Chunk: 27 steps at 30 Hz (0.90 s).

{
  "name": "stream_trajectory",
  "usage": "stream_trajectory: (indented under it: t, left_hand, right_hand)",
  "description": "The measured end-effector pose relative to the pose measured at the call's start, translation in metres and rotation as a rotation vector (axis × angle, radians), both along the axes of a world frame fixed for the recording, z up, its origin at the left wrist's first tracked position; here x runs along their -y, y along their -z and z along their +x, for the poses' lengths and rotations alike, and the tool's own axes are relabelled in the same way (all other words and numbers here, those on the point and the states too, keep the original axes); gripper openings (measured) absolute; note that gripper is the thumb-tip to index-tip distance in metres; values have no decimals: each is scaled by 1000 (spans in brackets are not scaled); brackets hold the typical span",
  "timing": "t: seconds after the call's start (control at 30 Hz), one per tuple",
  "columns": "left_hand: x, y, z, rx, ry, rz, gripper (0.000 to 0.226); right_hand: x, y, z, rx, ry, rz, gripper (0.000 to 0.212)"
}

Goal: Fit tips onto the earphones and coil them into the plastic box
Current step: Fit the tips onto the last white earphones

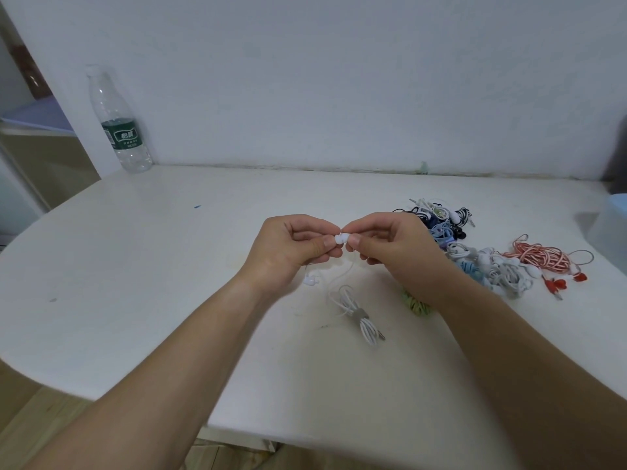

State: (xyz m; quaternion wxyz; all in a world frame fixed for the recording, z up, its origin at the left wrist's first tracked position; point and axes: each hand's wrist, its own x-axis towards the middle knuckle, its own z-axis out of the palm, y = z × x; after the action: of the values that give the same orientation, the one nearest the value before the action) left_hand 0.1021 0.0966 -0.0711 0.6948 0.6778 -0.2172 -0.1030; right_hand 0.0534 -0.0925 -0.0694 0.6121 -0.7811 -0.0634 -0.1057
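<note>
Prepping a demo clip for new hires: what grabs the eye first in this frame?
Dead centre, the left hand and right hand pinch a white earbud between them, its lead dropping to a tied white cable bundle on the table. To the right lies a tangled pile of earphones, with a red-and-white striped pair at its outer edge. A clear water bottle stands at the far left.

We see a clear plastic bottle (117,123) with a green label standing upright on the far left corner of the white table (135,266), near the pale wall (339,79). A small blue mark (197,206) lies on the tabletop. A wooden floor (40,415) shows below.
</note>
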Motion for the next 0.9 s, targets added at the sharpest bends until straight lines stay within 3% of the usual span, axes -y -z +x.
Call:
stream_trajectory:
  t: [0.9]
  left_hand:
    - [-1,0,0,-10,5,14,12]
  right_hand:
    - [4,4,3,30,-31,-54,12]
